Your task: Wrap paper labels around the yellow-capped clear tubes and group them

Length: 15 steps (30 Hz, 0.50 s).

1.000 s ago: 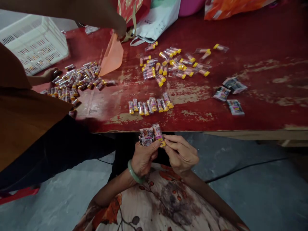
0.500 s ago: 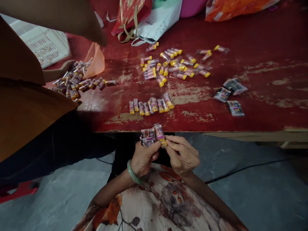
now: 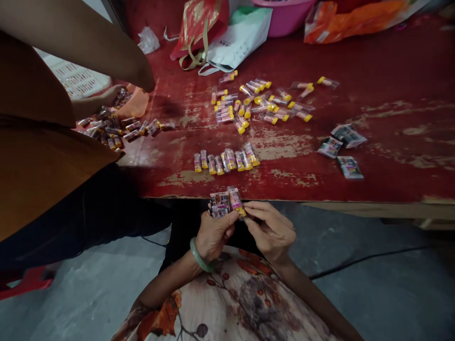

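Just off the table's near edge, my left hand (image 3: 213,237) is closed around a stack of small printed labels (image 3: 219,203), its thumb lying across the lower edge. Beside the stack is a clear tube (image 3: 235,199) with a yellow cap and a pink print. My right hand (image 3: 273,232) pinches that tube at its capped lower end, and the left thumb touches it too. Beyond my hands, several labelled tubes (image 3: 230,160) stand in an uneven row. Farther back lies a scattered group of yellow-capped tubes (image 3: 263,103).
Printed packets (image 3: 350,167) lie to the right on the worn red table (image 3: 401,156). At left, a co-worker's arm (image 3: 95,104) reaches over a heap of tubes (image 3: 110,130) and an orange plastic container (image 3: 137,103), near a white basket (image 3: 80,78). Bags (image 3: 238,40) and a pink tub (image 3: 284,19) stand behind.
The view has tilted, so the table sits slightly lower in it. My hands keep nearly the same grip. The co-worker's arm and the orange container have shifted at the heap.
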Each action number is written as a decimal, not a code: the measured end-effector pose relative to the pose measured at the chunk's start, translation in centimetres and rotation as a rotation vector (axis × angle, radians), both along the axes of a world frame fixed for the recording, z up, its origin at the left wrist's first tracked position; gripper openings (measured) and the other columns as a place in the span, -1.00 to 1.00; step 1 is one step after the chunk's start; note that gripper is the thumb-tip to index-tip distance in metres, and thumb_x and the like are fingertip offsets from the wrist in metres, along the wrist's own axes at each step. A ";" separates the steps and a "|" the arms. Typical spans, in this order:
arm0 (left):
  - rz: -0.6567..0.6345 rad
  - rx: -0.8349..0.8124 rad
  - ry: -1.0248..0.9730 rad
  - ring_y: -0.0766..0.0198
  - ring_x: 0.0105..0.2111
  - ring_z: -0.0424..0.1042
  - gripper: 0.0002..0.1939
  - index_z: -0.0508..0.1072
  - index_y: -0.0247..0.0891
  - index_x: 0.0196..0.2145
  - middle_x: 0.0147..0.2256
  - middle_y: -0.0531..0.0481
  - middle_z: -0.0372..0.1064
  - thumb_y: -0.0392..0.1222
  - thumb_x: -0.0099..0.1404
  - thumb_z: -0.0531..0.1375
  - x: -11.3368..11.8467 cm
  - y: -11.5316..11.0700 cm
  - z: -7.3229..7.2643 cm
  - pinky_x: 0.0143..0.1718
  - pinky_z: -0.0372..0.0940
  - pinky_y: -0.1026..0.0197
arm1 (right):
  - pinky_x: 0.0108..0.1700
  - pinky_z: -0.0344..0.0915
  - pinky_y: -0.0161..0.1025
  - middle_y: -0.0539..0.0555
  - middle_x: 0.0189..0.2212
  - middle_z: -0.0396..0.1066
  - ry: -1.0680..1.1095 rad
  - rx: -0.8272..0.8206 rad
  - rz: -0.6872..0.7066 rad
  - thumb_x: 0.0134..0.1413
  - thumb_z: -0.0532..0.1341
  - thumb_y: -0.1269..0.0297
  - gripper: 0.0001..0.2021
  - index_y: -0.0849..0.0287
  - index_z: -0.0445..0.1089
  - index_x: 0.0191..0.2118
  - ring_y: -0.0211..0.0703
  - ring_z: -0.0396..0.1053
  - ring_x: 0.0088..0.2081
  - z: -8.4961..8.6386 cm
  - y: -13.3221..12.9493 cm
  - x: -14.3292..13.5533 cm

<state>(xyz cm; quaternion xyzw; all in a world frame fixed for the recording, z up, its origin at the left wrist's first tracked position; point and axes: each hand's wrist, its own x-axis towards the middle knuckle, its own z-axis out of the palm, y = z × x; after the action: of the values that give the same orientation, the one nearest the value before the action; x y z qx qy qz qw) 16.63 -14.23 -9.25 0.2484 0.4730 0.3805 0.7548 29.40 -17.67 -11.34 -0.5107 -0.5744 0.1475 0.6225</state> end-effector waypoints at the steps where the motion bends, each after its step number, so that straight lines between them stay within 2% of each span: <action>1: -0.002 0.012 0.015 0.55 -0.71 0.00 -0.60 0.37 -0.34 -0.53 -0.67 0.17 0.13 -0.02 -0.07 0.44 -0.1 0.2 -0.1 -0.69 -0.12 0.37 | -0.29 0.39 -0.21 0.11 -0.20 0.48 0.052 -0.076 0.067 0.04 0.24 0.49 -0.76 0.11 0.49 -0.15 -0.17 0.44 -0.30 0.1 0.0 0.5; 4: -0.011 0.064 0.046 0.54 -0.70 -0.01 -0.60 0.35 -0.33 -0.56 -0.68 0.17 0.12 -0.02 -0.09 0.45 -0.5 0.8 -0.2 -0.68 -0.13 0.35 | -0.29 0.35 -0.21 0.14 -0.13 0.44 0.232 -0.254 0.197 0.10 0.22 0.35 -0.78 0.13 0.48 -0.11 -0.20 0.37 -0.31 0.5 0.1 1.7; 6: -0.023 0.100 0.063 0.53 -0.70 -0.02 -0.59 0.33 -0.32 -0.59 -0.68 0.17 0.10 -0.02 -0.07 0.44 -0.7 1.1 -0.2 -0.67 -0.13 0.35 | -0.30 0.33 -0.23 0.13 -0.15 0.44 0.295 -0.309 0.185 0.09 0.25 0.28 -0.78 0.13 0.49 -0.13 -0.21 0.34 -0.32 0.8 0.5 2.0; 10: -0.082 0.166 0.145 0.50 -0.68 -0.02 -0.59 0.35 -0.33 -0.64 -0.71 0.15 0.10 0.00 -0.07 0.43 -1.1 1.4 -0.2 -0.64 -0.09 0.33 | -0.44 0.30 -0.31 0.05 -0.40 0.48 0.382 -0.498 0.092 -0.11 0.38 0.17 -0.75 0.17 0.50 -0.27 -0.25 0.34 -0.46 1.3 2.1 1.0; 12: -0.098 0.195 0.175 0.48 -0.66 0.01 -0.63 0.43 -0.35 -0.60 -0.69 0.12 0.17 -0.01 -0.11 0.45 -1.2 1.7 -0.2 -0.63 -0.07 0.32 | -0.47 0.32 -0.31 0.04 -0.47 0.49 0.452 -0.581 0.105 -0.21 0.42 0.14 -0.69 0.19 0.49 -0.31 -0.23 0.37 -0.49 1.4 2.9 0.3; 15: -0.096 0.228 0.176 0.47 -0.66 0.03 -0.66 0.50 -0.34 -0.57 -0.68 0.11 0.22 -0.04 -0.16 0.47 -1.1 2.5 -0.4 -0.62 -0.05 0.31 | -0.46 0.33 -0.30 0.06 -0.47 0.50 0.490 -0.630 0.169 -0.27 0.43 0.16 -0.67 0.21 0.48 -0.32 -0.20 0.39 -0.49 1.6 4.2 0.0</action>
<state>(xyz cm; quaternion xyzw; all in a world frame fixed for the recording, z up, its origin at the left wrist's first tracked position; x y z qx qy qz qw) 15.52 -11.74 -9.68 0.3873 0.4787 0.3719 0.6947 29.38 -13.51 -9.75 -0.5773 -0.3759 0.4838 0.5399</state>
